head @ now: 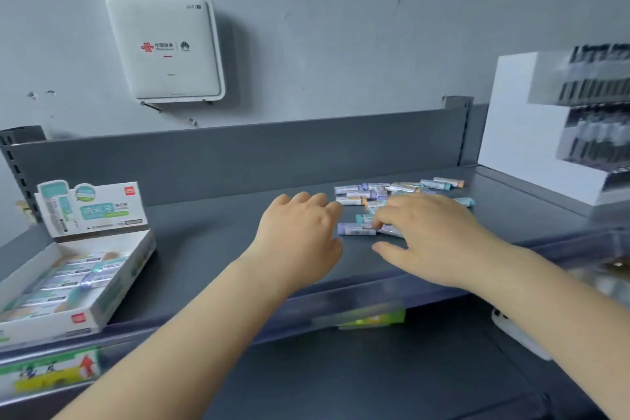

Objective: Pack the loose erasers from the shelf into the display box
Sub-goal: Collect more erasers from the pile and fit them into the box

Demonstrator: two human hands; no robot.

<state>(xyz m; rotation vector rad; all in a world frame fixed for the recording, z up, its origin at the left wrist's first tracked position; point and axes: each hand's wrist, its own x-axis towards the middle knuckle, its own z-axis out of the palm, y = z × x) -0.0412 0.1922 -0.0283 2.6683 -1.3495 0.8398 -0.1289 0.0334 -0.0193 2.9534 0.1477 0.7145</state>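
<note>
Partly packed: box (112,286) holds a layer, many erasers (381,191) remain far right
We spread our left hand (300,242); right hand (433,242) fingers pinch one eraser (388,230)

Small wrapped erasers (392,189) in purple, teal and orange lie scattered flat on the grey shelf (211,232) at right — well apart from the open white display box (112,286) at left, partly filled with rows.

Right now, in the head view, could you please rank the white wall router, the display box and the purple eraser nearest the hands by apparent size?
1 and 2. The display box and the white wall router look alike in extent; the box is nearer the camera, so I won't rank them.
3. The purple eraser, clearly smallest, lying on the shelf between the left hand and right hand.
</note>
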